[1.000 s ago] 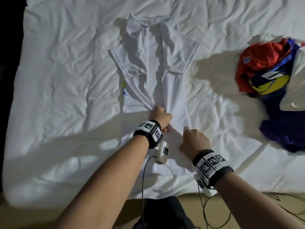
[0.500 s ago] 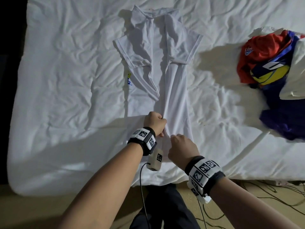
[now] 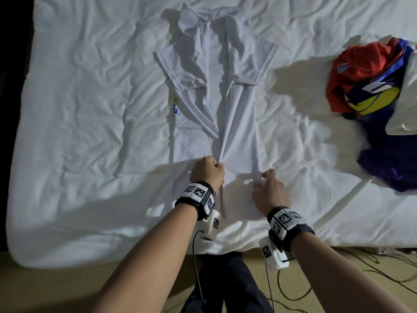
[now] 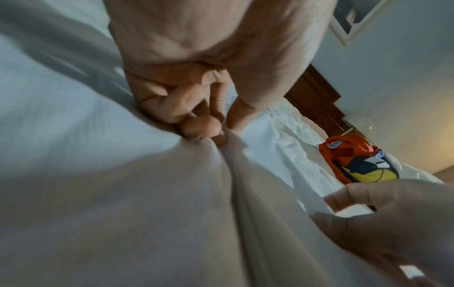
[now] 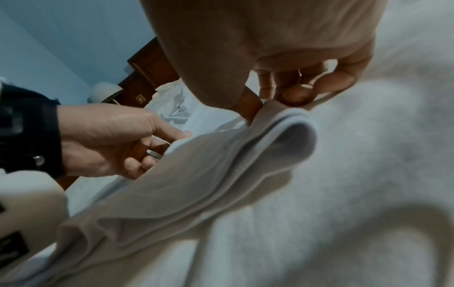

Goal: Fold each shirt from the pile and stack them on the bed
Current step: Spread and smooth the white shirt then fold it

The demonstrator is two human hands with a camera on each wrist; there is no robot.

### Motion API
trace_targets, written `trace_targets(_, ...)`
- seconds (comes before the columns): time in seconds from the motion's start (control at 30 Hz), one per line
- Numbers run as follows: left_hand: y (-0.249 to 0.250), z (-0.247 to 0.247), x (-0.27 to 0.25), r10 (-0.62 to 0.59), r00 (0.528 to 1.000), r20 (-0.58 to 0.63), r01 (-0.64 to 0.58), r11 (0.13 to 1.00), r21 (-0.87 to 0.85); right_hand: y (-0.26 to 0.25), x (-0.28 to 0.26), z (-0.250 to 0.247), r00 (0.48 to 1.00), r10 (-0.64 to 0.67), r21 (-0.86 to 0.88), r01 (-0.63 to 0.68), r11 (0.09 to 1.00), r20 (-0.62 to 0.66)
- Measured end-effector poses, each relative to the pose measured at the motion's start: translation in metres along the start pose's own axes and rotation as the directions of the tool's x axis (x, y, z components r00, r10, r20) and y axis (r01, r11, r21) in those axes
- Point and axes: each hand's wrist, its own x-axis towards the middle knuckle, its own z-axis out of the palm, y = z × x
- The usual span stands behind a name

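White bedding (image 3: 90, 132) carries your white shirt (image 3: 239, 123), sides already folded inward. Your left hand (image 3: 206, 171) and right hand (image 3: 269, 192) pinch its lower body, likely to fold it upward; the pile (image 3: 372, 86) waits well apart.

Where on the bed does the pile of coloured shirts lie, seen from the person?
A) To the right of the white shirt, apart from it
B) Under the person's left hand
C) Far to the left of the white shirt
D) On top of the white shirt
A: in the head view the pile of coloured shirts lies right of the white shirt, with bare white bedding between them.
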Motion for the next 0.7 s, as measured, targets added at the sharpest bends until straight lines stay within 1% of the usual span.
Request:
trace_targets(0.03, 0.000, -0.001, 0.000, -0.005, 1.000, -0.003, 0.005, 1.000, 0.016, -0.001, 0.000, 0.000, 1.000, -0.008, -0.031, 0.008, 0.999, -0.013)
trace_targets(0.1, 0.002, -0.001, 0.002, 0.008, 1.000, -0.020, -0.007, 0.999, 0.039, -0.006, 0.000, 0.001, 0.993, -0.075, -0.079, 0.067, 0.995, -0.094)
trace_targets(0.13, 0.005, -0.001, 0.004, 0.025, 0.999, -0.033, -0.024, 0.999, 0.048, -0.010, 0.002, 0.001, 0.981, -0.138, -0.092, 0.126, 0.988, -0.137)
trace_targets(0.17, 0.009, -0.001, 0.007, 0.043, 0.998, -0.041, -0.040, 0.998, 0.054, -0.014, 0.005, 0.002, 0.964, -0.220, -0.112, 0.204, 0.973, -0.152)
trace_targets(0.2, 0.013, -0.001, 0.012, 0.070, 0.996, -0.051, -0.067, 0.996, 0.064, -0.019, 0.010, 0.004, 0.941, -0.309, -0.147, 0.289, 0.946, -0.136)
trace_targets(0.27, 0.024, 0.000, 0.022, 0.133, 0.989, -0.058, -0.127, 0.987, 0.098, -0.029, 0.024, 0.007, 0.880, -0.470, -0.222, 0.448, 0.866, -0.060)
trace_targets(0.33, 0.036, 0.001, 0.033, 0.173, 0.984, -0.054, -0.162, 0.974, 0.156, -0.033, 0.043, 0.010, 0.820, -0.572, -0.299, 0.552, 0.779, 0.023)
trace_targets(0.37, 0.040, 0.000, 0.038, 0.172, 0.983, -0.058, -0.158, 0.968, 0.193, -0.032, 0.053, 0.011, 0.808, -0.585, -0.323, 0.572, 0.754, 0.066)
trace_targets(0.4, 0.042, 0.000, 0.043, 0.160, 0.984, -0.074, -0.140, 0.965, 0.221, -0.028, 0.062, 0.014, 0.814, -0.571, -0.330, 0.570, 0.752, 0.104)
trace_targets(0.47, 0.043, -0.003, 0.051, 0.172, 0.972, -0.157, -0.131, 0.961, 0.242, -0.020, 0.073, 0.016, 0.851, -0.510, -0.331, 0.520, 0.787, 0.123)
trace_targets(0.5, 0.043, -0.004, 0.054, 0.228, 0.949, -0.219, -0.168, 0.950, 0.261, -0.019, 0.075, 0.016, 0.870, -0.483, -0.344, 0.484, 0.804, 0.095)
trace_targets(0.53, 0.043, -0.004, 0.057, 0.320, 0.909, -0.267, -0.233, 0.921, 0.311, -0.020, 0.077, 0.016, 0.880, -0.472, -0.356, 0.458, 0.815, 0.052)
trace_targets(0.57, 0.044, -0.002, 0.061, 0.435, 0.856, -0.278, -0.319, 0.869, 0.378, -0.024, 0.080, 0.015, 0.876, -0.483, -0.359, 0.453, 0.816, 0.008)
trace_targets(0.6, 0.048, 0.002, 0.066, 0.536, 0.811, -0.233, -0.403, 0.801, 0.443, -0.030, 0.083, 0.013, 0.856, -0.516, -0.358, 0.473, 0.805, -0.027)
trace_targets(0.63, 0.054, 0.004, 0.072, 0.607, 0.782, -0.144, -0.476, 0.730, 0.491, -0.036, 0.088, 0.010, 0.828, -0.560, -0.364, 0.509, 0.780, -0.042)
trace_targets(0.67, 0.061, 0.005, 0.078, 0.657, 0.753, -0.038, -0.543, 0.652, 0.530, -0.040, 0.094, 0.008, 0.801, -0.598, -0.375, 0.545, 0.750, -0.033)
trace_targets(0.7, 0.065, 0.006, 0.085, 0.676, 0.733, 0.069, -0.584, 0.574, 0.574, -0.044, 0.101, 0.006, 0.786, -0.618, -0.384, 0.570, 0.727, -0.003)
